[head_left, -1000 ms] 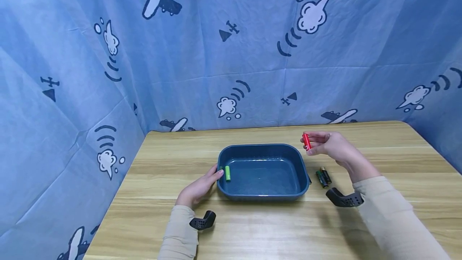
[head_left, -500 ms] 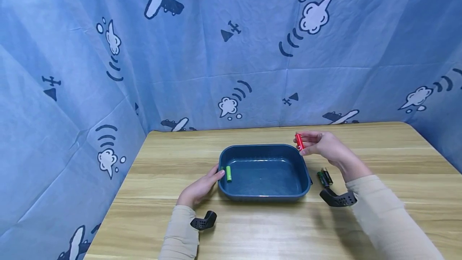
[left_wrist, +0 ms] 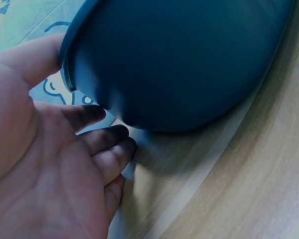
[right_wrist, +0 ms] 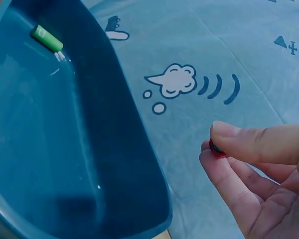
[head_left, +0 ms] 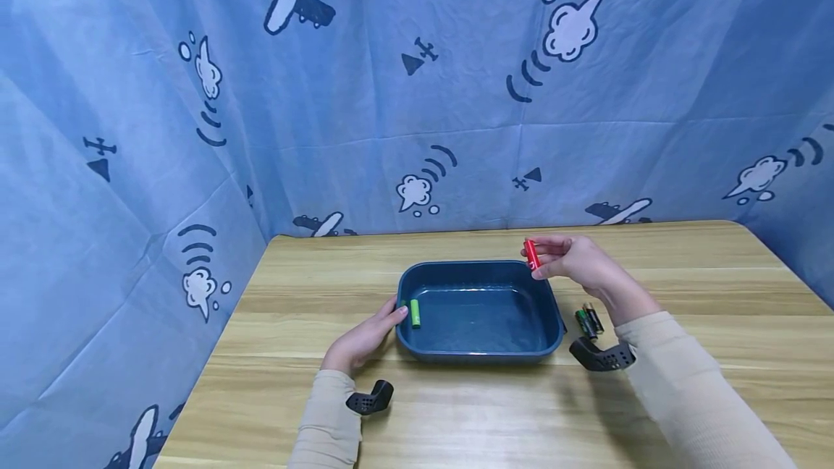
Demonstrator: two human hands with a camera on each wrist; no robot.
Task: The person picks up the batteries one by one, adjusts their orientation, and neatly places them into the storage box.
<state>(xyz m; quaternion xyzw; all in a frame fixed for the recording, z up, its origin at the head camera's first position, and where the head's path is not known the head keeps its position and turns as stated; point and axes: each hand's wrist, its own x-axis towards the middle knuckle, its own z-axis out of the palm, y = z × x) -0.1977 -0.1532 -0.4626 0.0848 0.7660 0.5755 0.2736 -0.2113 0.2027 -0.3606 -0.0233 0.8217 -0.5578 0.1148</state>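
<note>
In the head view a dark blue plastic box stands on the table. My left hand holds its left end, with the thumb over the rim and the fingers near the outer wall in the left wrist view. A green battery lies inside the box at the left. My right hand pinches a red battery between thumb and fingertips at the box's far right corner. In the right wrist view only the red battery's end shows under the thumb.
Two dark batteries with green and black wraps lie on the wooden table, right of the box. A small dark thing peeks out beside the box's right wall. A blue printed curtain hangs behind the table.
My right hand has moved left with the red battery, from beside the box to its far right corner. The left hand stays at the box's left end.
</note>
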